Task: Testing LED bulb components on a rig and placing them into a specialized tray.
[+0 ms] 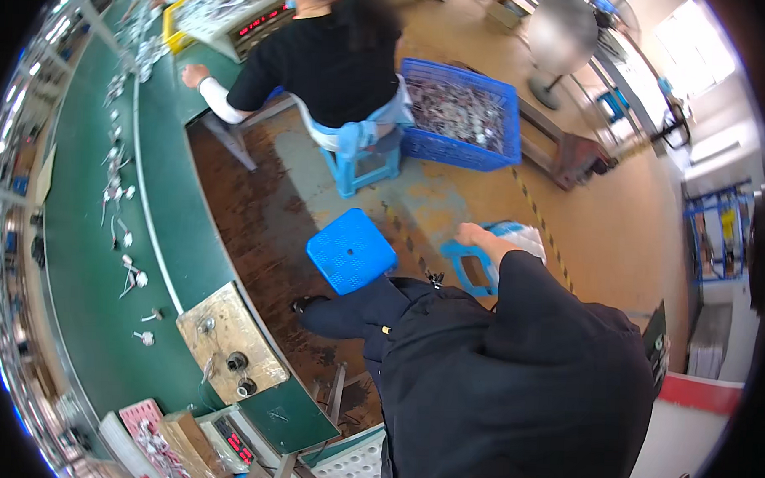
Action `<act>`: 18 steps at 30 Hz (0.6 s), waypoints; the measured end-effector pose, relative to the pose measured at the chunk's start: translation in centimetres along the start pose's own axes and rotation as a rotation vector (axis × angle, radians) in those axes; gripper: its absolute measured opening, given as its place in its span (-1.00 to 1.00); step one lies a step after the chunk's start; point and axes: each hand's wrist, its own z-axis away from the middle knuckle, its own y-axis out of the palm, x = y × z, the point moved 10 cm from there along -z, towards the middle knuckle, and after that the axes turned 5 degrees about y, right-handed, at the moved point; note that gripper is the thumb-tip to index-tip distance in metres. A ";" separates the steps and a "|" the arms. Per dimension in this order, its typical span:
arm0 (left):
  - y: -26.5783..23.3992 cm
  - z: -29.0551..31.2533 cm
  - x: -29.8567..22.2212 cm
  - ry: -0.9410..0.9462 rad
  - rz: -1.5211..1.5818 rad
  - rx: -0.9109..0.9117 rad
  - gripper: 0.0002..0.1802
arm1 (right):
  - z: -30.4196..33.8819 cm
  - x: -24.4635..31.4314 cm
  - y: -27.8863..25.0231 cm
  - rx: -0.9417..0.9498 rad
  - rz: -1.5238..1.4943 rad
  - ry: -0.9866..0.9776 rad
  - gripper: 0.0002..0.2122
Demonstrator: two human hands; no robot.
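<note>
My right hand (470, 234) reaches out from a black sleeve, its fingers curled inward. What they hold, if anything, is hidden. Just below and behind it is a light-blue plastic stool (474, 274) with a white padded cover (526, 237); whether the hand touches it I cannot tell. A second blue stool (351, 250) with a perforated seat stands in front of my leg. My left hand is outside the picture.
Along the left runs a green workbench (177, 223) with small wired parts and a wooden fixture board (219, 322). Ahead, a co-worker in black (338, 65) sits on a blue stool. A blue crate (461, 153) full of parts and a fan (562, 35) stand beyond.
</note>
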 end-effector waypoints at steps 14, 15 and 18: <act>4.1 3.1 -1.6 -0.049 0.068 0.050 -0.10 | 1.5 0.7 -3.9 -0.139 0.286 -0.417 -0.76; 4.1 3.3 -1.6 -0.055 0.066 0.050 -0.10 | 0.7 0.7 -5.3 -0.040 -0.236 -0.230 -0.76; 4.0 3.8 -1.7 -0.074 0.064 0.040 -0.10 | 1.9 5.7 -8.0 -0.038 -0.595 -0.266 -0.79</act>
